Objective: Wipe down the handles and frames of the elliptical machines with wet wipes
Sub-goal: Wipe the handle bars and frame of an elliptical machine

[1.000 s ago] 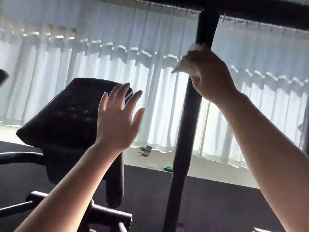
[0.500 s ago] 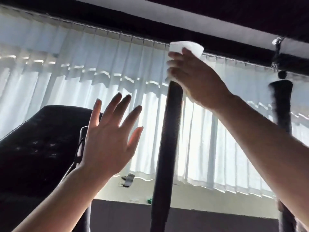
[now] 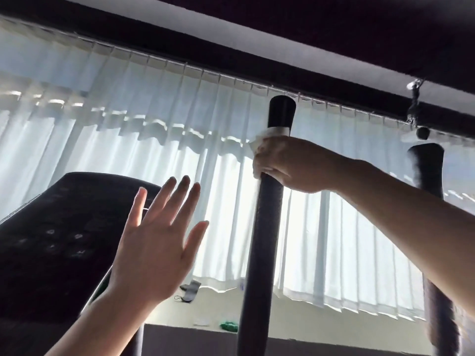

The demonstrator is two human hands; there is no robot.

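White pleated curtains (image 3: 102, 150) fill the background, backlit, dark ceiling edge above. Low, tilted-up view.

Near handle (image 3: 267, 227): dark pole, long axis close to upright, leaning slightly right toward its capped top, runs from the bottom edge up to the curtain rail. Right hand (image 3: 290, 165) grips it just below the cap, fingers curled round the pole with the wet wipe (image 3: 272, 132) trapped between palm and pole; a white band of wipe shows above the knuckles. Right forearm comes in from lower right, reaching up and across.

Most of the handle lies below the grip, only the short cap above. Judgement: next stroke likely runs along the pole axis, down, since that length is far greater.

Left hand (image 3: 154, 247) is flat, fingers spread, palm forward, holds nothing, apart from the pole and lower left of it, in front of the dark console (image 3: 51, 240). Right hand is the one on the handle.

Second handle (image 3: 429, 201) stands far right, untouched, partly behind the right forearm.
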